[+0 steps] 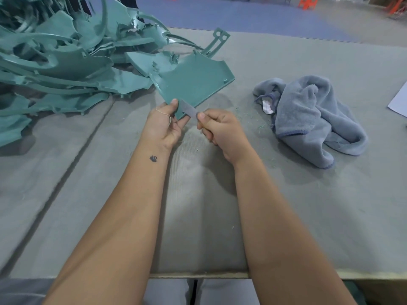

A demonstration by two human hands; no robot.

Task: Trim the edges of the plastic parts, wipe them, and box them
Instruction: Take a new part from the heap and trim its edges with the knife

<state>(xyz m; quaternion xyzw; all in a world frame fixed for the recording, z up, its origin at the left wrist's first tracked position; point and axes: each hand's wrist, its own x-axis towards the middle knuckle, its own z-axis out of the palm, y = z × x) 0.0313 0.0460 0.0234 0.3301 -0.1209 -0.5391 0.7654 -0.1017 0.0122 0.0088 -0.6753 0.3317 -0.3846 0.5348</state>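
Observation:
A flat teal plastic part (193, 80) is held above the grey table, tilted, its lower corner toward me. My left hand (164, 125) grips that corner, thumb on top and fingers underneath. My right hand (220, 130) is curled round the handle of a small knife. The knife's grey blade (189, 109) lies against the part's lower right edge, beside my left thumb. A crumpled grey-blue towel (312, 117) lies on the table to the right of my hands.
A big heap of teal plastic parts (66, 56) fills the table's far left. Fine green shavings (248, 119) are scattered between my right hand and the towel. A white sheet (399, 102) pokes in at the right edge. The table's near edge (198, 275) is by my lap.

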